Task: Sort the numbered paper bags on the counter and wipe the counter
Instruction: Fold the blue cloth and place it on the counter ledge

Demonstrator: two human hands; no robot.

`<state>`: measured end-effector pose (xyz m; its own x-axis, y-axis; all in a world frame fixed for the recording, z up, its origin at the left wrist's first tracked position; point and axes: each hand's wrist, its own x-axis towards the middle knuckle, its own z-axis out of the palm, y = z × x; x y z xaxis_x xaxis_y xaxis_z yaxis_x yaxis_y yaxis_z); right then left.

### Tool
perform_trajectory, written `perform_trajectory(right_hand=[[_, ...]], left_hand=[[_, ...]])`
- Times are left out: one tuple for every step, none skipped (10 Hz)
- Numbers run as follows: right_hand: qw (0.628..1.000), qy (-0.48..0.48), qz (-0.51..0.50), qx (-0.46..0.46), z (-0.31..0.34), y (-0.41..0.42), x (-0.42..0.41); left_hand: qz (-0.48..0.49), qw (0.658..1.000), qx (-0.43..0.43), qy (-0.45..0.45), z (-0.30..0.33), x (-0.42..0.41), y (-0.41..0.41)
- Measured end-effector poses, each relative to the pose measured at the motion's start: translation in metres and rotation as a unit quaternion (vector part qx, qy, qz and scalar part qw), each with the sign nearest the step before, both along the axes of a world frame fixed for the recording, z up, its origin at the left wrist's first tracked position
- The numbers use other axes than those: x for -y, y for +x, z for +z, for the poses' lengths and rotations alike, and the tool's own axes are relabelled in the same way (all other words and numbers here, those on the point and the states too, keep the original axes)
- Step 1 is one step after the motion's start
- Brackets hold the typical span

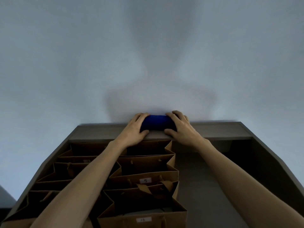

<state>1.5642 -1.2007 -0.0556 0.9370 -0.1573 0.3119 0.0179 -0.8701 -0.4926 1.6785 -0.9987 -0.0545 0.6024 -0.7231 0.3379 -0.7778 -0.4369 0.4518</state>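
Observation:
A dark blue cloth point(156, 123), bunched into a roll, lies on the raised back ledge point(222, 130) of the counter by the wall. My left hand point(136, 127) grips its left end and my right hand point(179, 126) grips its right end, fingers curled over the top and thumbs in front. Several open brown paper bags stand in two rows on the counter below my arms. One bag point(144, 178) bears a label reading 5, and the nearest bag point(143, 219) has a label that looks like 4.
A strip of bare grey counter point(202, 186) runs to the right of the bags. A dark recess point(256, 162) lies under the ledge at the right. A plain pale wall point(148, 55) rises directly behind the ledge.

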Motion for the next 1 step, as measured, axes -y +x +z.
perform_trajectory(right_hand=[[0.998,0.022,-0.012,0.059,0.0002,-0.0234,-0.0023]], left_hand=[[0.016,0.999,0.016,-0.048,0.0069,-0.0175,-0.0196]])
